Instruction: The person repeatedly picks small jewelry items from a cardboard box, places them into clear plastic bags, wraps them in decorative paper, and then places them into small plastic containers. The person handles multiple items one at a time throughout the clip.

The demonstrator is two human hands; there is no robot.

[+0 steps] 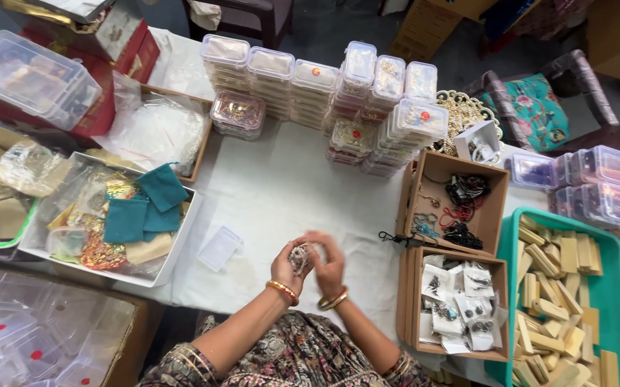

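Lower centre of frame: left hand and right hand are cupping together, pinching a small silvery beaded ornament above the white tablecloth; likely for close inspection.

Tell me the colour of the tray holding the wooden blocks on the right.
Teal green; the tray shows best in the head view, at the right edge.

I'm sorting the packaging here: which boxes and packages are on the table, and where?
Stacked clear lidded boxes: table's far edge, some with red dots.
Small clear lid: flat, left of the hands.
Red gift boxes: far left corner.
Packeted jewellery cards: brown carton, right.
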